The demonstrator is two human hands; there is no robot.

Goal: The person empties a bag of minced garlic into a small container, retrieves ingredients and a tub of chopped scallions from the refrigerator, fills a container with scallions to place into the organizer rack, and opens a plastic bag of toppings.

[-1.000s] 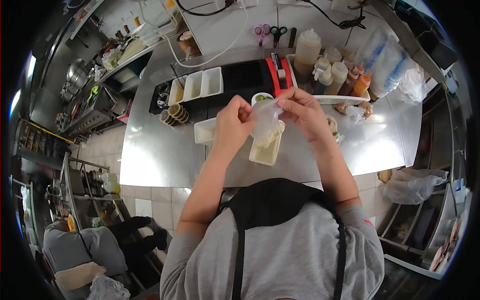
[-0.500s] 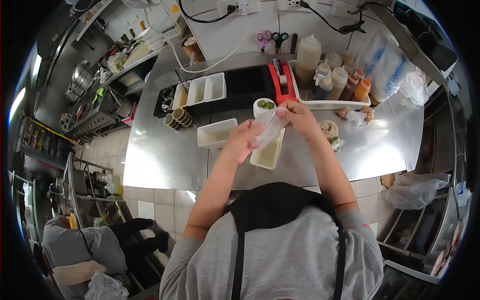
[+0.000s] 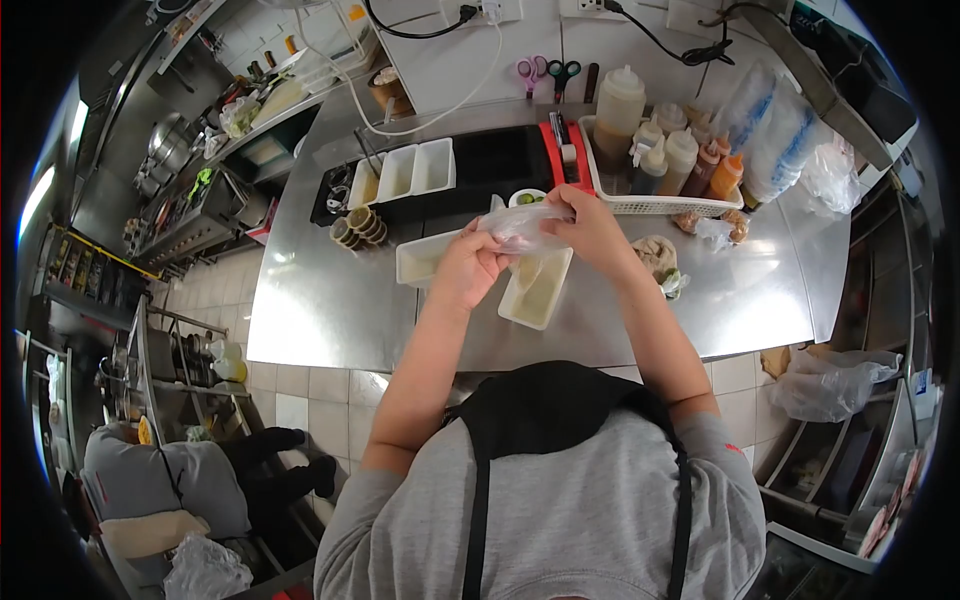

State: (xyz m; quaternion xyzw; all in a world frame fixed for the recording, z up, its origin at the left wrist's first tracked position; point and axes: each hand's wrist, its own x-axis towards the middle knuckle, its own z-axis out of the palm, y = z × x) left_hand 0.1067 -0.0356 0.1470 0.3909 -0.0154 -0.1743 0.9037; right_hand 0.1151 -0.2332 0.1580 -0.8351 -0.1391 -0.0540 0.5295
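Between my hands a clear plastic bag [image 3: 518,228] is held above the steel table. My left hand [image 3: 472,266] grips its left side with fingers curled, and my right hand [image 3: 585,230] pinches its right end. Under the bag lies a white rectangular container [image 3: 537,290] with a pale inside. A second white container [image 3: 418,260] sits to the left, partly behind my left hand. Just beyond the bag is a small white tub [image 3: 527,197] holding green pieces, mostly covered by the bag.
White bins [image 3: 415,170] stand in a black holder at the back. A red tape dispenser [image 3: 568,160] is beside a white basket [image 3: 660,208] of sauce bottles. Small round stacked cups [image 3: 358,229] sit at left. A person [image 3: 165,485] in grey is at lower left.
The bag has moved slightly left and now lies more level and spread out between my hands. My left hand has shifted left and turned, its fingers curling around the bag's edge.
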